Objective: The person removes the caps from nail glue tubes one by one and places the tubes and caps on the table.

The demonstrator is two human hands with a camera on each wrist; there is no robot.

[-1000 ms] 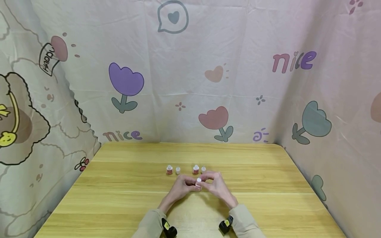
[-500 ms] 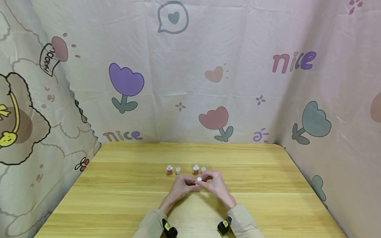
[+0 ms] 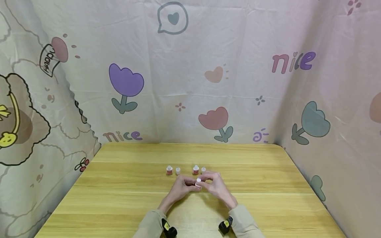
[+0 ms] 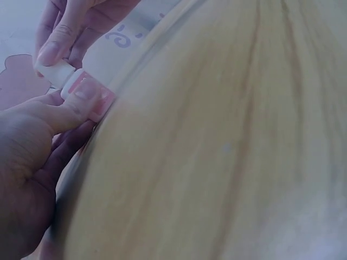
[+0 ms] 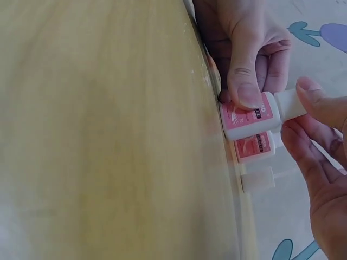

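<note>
- Forearms: light beige sleeves [image 3: 151, 224] enter at the near edge; 1 black device [image 3: 169, 228] is fitted at each wrist.
- Left hand [image 3: 180, 187]: pinches the held bottle [image 5: 261, 120] by its body, thumb lying on the pink label.
- Right hand [image 3: 217, 186]: pinches the white cap [image 5: 289, 104] between thumb and fingers.
- Held bottle: located between the 2 hands, near the middle of the table, close to upright, cap uppermost. Base contact with the table cannot be confirmed.
- Step in hand (judgement): cap turning, probably removal, since 2 other bottles stand uncapped. Direction of turn cannot be told.
- Next move (judgement): requires a firm hold on the body while the cap is turned, then a straight lift without tipping the bottle.
- Beyond the hands: left-hand bottle [image 3: 169, 170] and right-hand bottle [image 3: 195, 170] stand upright. Just right of each stands 1 small white piece, [image 3: 178, 171] and [image 3: 203, 170], apparently a cap with its thin stem upward.
- Surface: table [image 3: 119, 198], yellow wood grain, rounded far corners.
- Room: pale cloth [image 3: 178, 49] behind and at 2 sides, printed with tulips, hearts and "nice"; creases visible.
</note>
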